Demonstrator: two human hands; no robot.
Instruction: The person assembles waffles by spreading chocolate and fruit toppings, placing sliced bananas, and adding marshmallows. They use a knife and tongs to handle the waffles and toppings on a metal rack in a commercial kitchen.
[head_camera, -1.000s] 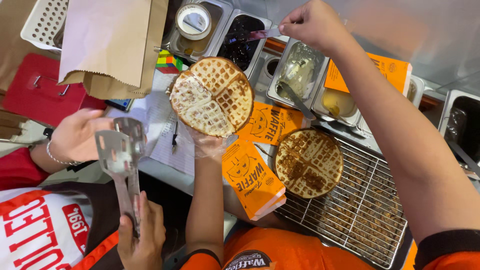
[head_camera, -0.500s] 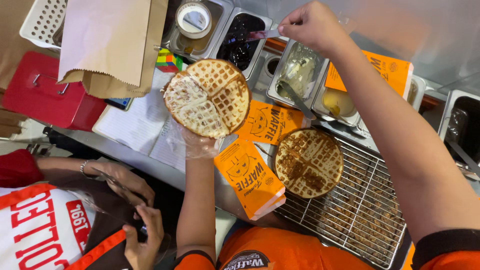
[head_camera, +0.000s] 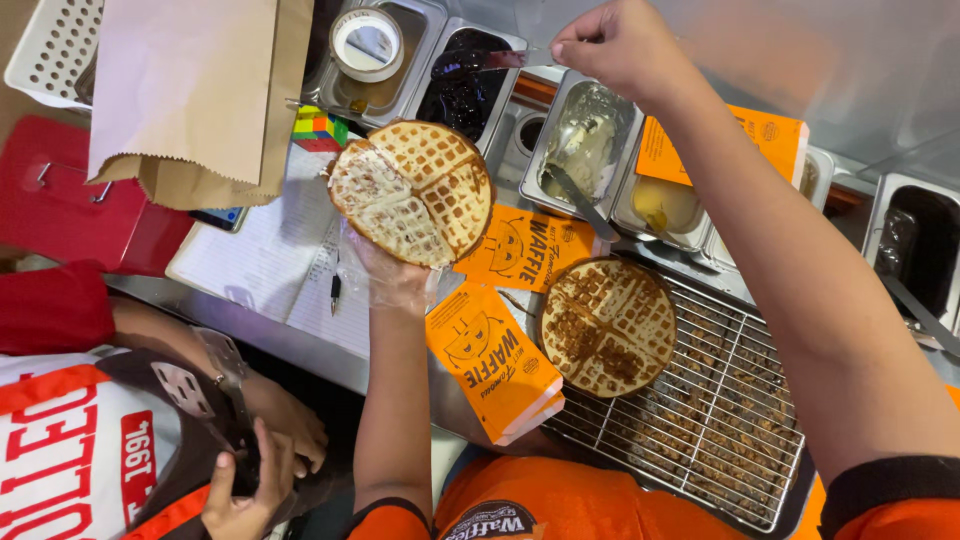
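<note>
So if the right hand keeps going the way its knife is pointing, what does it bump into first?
Probably the dark filling in the metal tub. The right hand points its knife leftward over that tub, though how high above it is hard to judge.

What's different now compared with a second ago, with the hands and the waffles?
The co-worker's hands at lower left dropped from the counter edge to their lap; the metal tongs they held are out of sight. The gloved left hand keeps the round spread-covered waffle raised, the right hand stays over the dark topping tin, and the waffle on the wire rack hasn't moved.
</note>
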